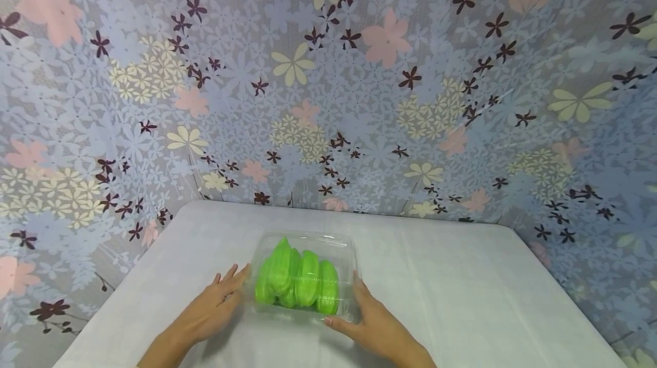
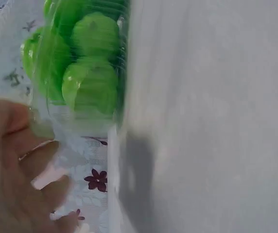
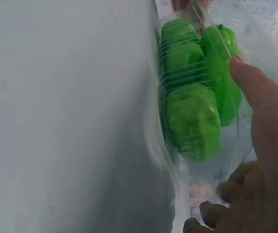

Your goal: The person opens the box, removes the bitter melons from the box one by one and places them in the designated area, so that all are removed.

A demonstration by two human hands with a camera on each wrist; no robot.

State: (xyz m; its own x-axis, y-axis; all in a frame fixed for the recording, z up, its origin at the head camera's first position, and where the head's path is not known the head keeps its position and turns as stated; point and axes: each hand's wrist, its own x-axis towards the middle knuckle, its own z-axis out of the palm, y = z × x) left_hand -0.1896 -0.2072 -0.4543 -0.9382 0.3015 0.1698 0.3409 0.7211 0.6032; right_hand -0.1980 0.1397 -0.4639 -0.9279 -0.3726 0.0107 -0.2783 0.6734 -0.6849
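A clear plastic container [image 1: 343,247] rests on the white-covered table, with several bright green ribbed fruits [image 1: 309,279] inside that look like star fruit. My left hand [image 1: 211,308] is at its left side, fingers spread, fingertips at the wall. On the other side my right hand [image 1: 382,325] has its thumb along the front corner and its fingers by the right wall. In the right wrist view the thumb [image 3: 248,80] lies against the plastic edge, while the other fingers hang loosely bent below. Through the plastic, the fruits [image 2: 91,85] look blurred in the left wrist view.
White cloth [image 1: 451,288] covers the table, which stands before a floral-patterned curtain or wall covering [image 1: 328,100]. The table's far edge runs just behind the container. Patterned fabric also borders the left and right sides.
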